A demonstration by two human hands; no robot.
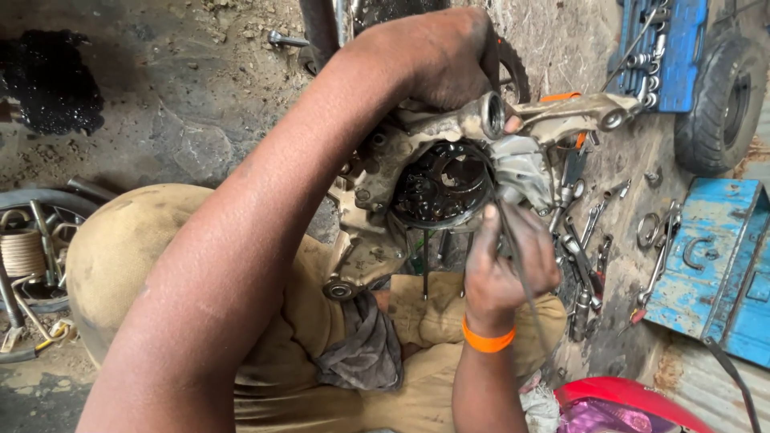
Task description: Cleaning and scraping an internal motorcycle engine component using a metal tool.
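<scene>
Engine case on our lap, one hand above it and one below.

The greasy engine case rests on our knees, its long axis running from the bearing boss at lower left up to the arm at upper right, with the round clutch opening facing us in the middle. Our left hand lies over the case's far edge, fingers curled shut around it, steadying it. Our right hand, the one with the orange band, sits just below the opening's right rim and is the nearer one to it; its fingers are pinched narrow on a thin tool whose tip points up toward that rim. Spanners lie on the floor to the right, beside a blue case.
</scene>
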